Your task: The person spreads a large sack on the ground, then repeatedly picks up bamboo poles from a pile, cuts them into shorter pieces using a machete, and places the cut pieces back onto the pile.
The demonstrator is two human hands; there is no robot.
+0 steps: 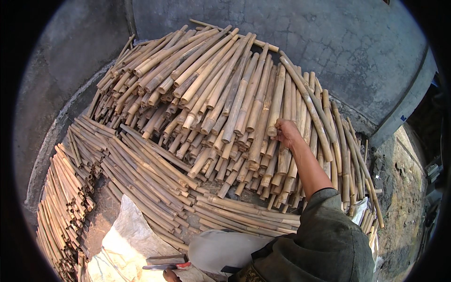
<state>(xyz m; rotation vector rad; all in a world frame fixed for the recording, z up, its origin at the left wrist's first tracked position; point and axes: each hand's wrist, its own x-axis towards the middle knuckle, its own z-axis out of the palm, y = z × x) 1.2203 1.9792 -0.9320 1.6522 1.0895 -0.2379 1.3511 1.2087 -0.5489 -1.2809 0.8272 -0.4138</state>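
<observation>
A big heap of cut bamboo poles [221, 94] lies stacked in front of me, cut ends toward me. My right hand [286, 133] reaches out from a dark green sleeve and is closed around the near end of one bamboo pole [276, 101] in the upper layer, right of the heap's middle. Only a small part of my left hand [170, 275] shows at the bottom edge. It is beside a flat metal tool with a red part [167, 265]; whether it holds the tool cannot be told.
Thinner bamboo sticks [141, 164] lie in curved rows below and left of the heap, with more bundles [61, 207] at far left. A white sack [127, 235] covers the ground near me. Grey concrete walls [357, 51] stand behind; rough ground [404, 197] lies to the right.
</observation>
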